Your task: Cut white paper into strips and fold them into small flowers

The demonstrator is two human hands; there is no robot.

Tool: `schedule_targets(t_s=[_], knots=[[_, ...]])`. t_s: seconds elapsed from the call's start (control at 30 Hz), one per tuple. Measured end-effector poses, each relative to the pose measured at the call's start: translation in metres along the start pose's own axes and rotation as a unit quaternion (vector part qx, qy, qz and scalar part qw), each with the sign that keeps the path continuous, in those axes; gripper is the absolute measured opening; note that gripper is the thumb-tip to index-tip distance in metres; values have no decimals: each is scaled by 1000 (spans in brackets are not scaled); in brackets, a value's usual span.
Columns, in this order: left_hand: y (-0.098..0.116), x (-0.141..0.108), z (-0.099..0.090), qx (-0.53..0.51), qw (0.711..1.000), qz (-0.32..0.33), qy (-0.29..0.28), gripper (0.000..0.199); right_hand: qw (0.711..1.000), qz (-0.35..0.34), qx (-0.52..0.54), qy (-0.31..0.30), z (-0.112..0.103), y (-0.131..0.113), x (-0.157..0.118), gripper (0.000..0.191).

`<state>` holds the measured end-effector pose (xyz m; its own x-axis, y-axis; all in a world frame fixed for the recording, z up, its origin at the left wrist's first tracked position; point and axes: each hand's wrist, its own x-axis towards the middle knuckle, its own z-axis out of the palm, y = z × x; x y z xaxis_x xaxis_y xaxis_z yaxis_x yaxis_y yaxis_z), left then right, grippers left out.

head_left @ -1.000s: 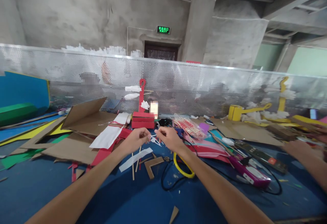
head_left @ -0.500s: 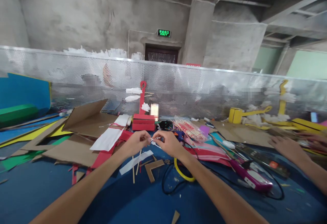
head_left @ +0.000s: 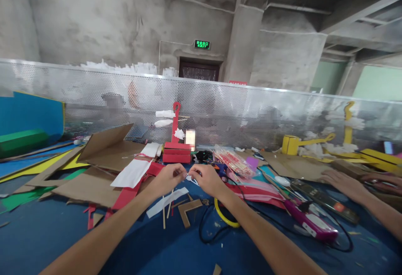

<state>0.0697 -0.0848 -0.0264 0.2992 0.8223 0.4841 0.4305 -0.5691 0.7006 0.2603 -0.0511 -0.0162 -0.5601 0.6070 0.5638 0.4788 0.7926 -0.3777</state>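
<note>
Left hand [head_left: 172, 176]: thumb and fingertips pinched on a small thin white piece [head_left: 189, 178].
Right hand [head_left: 205, 179]: curled, seemingly pinching the same piece, between both hands.
Red upright with looped top [head_left: 175, 129]: two white oblong pads [head_left: 164, 118] already beside it.
White piece: handwork appears unfinished; remaining amount, I cannot tell.

Left fingers [head_left: 182, 173] and right fingers [head_left: 194, 172] pinch close together.

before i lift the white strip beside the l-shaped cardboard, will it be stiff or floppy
The white strip is probably light, as it looks paper-thin. It may flop when lifted by one end, being long and narrow. Its flat shape seems unlikely to roll.
</note>
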Motion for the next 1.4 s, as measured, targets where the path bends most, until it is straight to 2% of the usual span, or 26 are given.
schedule_targets(t_s=[0.13,0.3,0.47,0.7,0.9,0.97,1.1,1.17,1.4], knots=[[-2,1,0,-1,1000,9,0,22,1000,13,14,-22,1,3,0,34],[-12,2,-1,-19,1000,-10,-4,21,996,18,90,-6,0,6,2,16],[-15,3,-2,-12,1000,-15,1,23,994,36,105,18,-3,7,3,11],[-13,3,0,-5,1000,-8,-2,17,999,34,16,11,-6,7,2,34],[-11,3,-1,-1,1000,-2,-6,17,999,44,0,1,-5,6,0,49],[-13,3,-1,2,1000,-8,-7,19,999,35,23,-1,-5,6,0,44],[-16,2,-5,3,1000,-28,-10,22,998,15,62,11,-4,8,2,15],[-16,2,-7,6,999,-36,-10,23,998,14,61,9,-4,10,3,9],[-14,2,-6,12,1000,-25,-11,21,999,38,14,-24,-5,13,3,20]])
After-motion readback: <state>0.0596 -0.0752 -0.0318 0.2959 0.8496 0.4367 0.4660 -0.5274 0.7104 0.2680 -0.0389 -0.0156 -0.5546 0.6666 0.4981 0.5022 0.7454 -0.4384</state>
